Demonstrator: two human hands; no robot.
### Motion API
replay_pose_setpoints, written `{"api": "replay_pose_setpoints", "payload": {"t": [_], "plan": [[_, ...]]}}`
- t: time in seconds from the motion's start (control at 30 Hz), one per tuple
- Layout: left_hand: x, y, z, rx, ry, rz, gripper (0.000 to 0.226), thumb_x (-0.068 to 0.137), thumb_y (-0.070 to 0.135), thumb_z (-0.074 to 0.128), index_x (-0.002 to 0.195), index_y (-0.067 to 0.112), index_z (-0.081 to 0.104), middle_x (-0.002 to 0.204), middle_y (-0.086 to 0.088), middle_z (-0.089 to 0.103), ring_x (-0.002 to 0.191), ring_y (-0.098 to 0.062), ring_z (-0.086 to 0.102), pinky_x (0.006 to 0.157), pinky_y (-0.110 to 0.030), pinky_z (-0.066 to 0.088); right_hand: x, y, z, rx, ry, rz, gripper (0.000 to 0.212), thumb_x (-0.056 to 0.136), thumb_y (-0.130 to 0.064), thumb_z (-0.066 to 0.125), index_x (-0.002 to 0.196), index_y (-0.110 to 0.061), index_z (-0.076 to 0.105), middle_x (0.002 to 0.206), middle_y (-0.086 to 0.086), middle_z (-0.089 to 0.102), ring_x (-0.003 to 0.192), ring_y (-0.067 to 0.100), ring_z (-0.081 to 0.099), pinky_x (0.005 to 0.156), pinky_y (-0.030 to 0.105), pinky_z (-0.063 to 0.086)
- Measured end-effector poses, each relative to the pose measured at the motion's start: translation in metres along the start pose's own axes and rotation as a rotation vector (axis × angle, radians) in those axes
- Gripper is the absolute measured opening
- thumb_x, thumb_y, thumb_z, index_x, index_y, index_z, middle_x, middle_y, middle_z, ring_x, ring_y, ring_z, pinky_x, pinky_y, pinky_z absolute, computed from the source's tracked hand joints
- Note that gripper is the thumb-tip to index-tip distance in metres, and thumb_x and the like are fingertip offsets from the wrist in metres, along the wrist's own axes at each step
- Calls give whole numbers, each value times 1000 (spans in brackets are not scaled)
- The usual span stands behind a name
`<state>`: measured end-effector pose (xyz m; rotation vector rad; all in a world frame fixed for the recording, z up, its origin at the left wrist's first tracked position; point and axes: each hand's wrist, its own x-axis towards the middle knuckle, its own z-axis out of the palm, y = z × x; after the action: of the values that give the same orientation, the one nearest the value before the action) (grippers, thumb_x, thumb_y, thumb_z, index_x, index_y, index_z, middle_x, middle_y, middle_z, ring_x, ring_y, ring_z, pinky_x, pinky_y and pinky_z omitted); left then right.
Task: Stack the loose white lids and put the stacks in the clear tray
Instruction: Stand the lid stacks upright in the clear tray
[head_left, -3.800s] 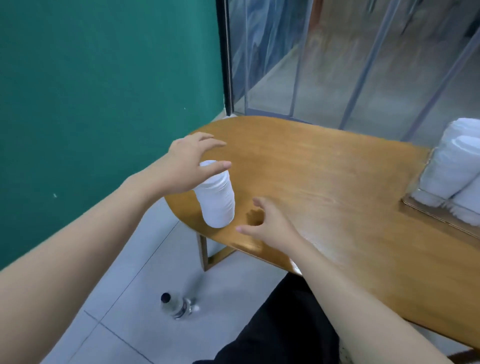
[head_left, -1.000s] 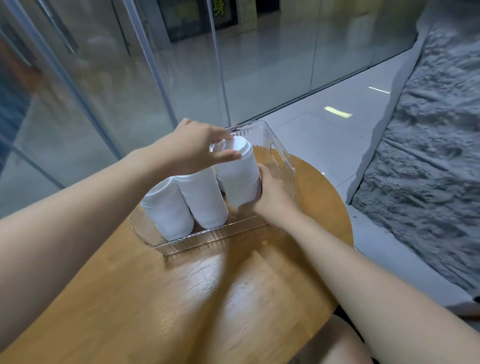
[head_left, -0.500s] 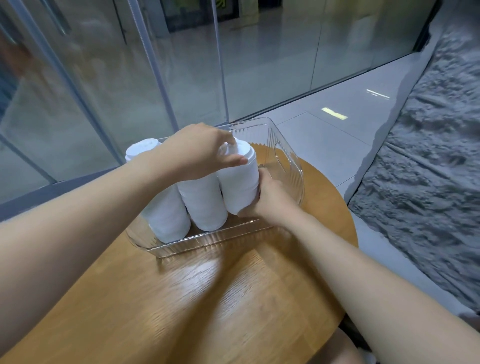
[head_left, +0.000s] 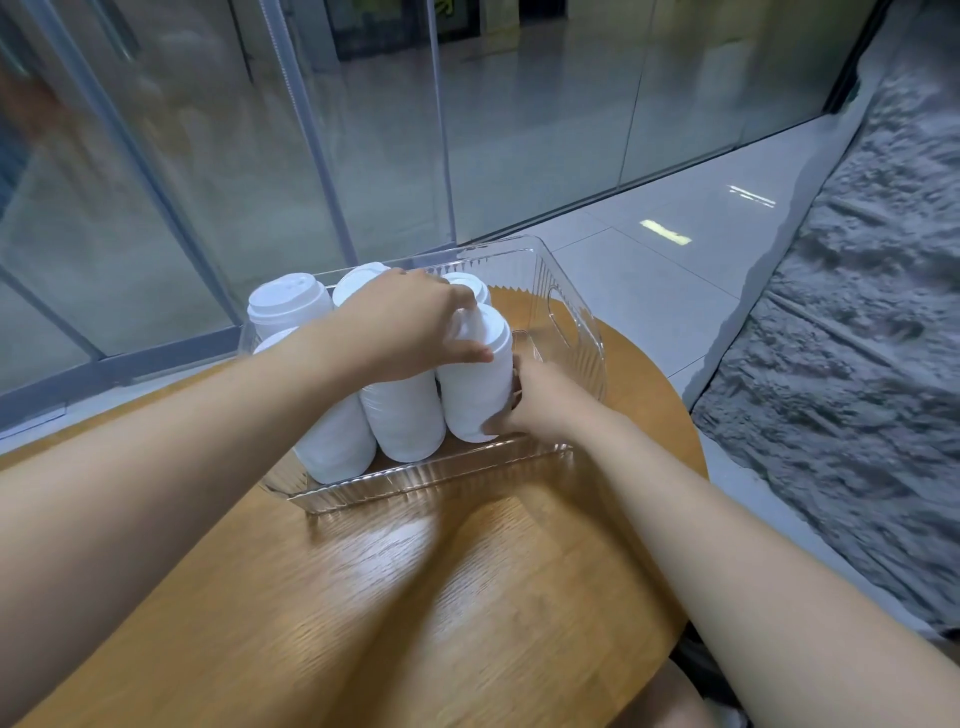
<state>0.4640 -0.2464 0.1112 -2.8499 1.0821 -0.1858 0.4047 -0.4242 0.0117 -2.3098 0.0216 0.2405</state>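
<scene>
Your left hand (head_left: 410, 325) grasps top of rightmost lid stack (head_left: 478, 384), fingers curled over its cap. Stack stands tilted inside clear tray (head_left: 576, 332), touching neighbour stack (head_left: 402, 421). More stacks (head_left: 288, 304) behind, at left. Your right hand (head_left: 540, 400) grips same stack low, at its right side. Tray sits on wooden table (head_left: 415, 597).

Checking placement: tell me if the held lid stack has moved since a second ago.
Yes. The lid stack held by both hands has sunk lower into the clear tray, settling beside its neighbour stack.
</scene>
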Motion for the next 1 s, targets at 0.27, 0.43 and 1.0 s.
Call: {"api": "replay_pose_setpoints", "payload": {"t": [0.27, 0.43, 1.0], "plan": [[-5, 2, 2, -27, -60, -4, 57, 94, 69, 51, 130, 25, 58, 113, 0, 66, 91, -22, 54, 79, -34, 37, -6, -1, 1, 29, 60, -12, 68, 78, -36, 88, 134, -22, 52, 117, -2, 64, 103, 22, 64, 89, 41, 57], [-15, 5, 0, 20, -37, -3, 62, 95, 68, 49, 135, 21, 57, 120, -2, 64, 109, -28, 58, 95, -38, 38, -17, -4, -4, -123, 64, 11, 63, 84, -45, 81, 133, -20, 49, 123, 3, 62, 109, 26, 63, 93, 47, 55], [-77, -4, 15, 26, 74, 83, 72, 95, 55, 61, 155, 20, 43, 168, -12, 27, 155, -34, 24, 127, -47, 17, -72, 13, -1, -523, 18, -263, 40, 99, -53, 61, 74, -38, 33, 85, -13, 52, 96, 19, 50, 110, 35, 32]]}}
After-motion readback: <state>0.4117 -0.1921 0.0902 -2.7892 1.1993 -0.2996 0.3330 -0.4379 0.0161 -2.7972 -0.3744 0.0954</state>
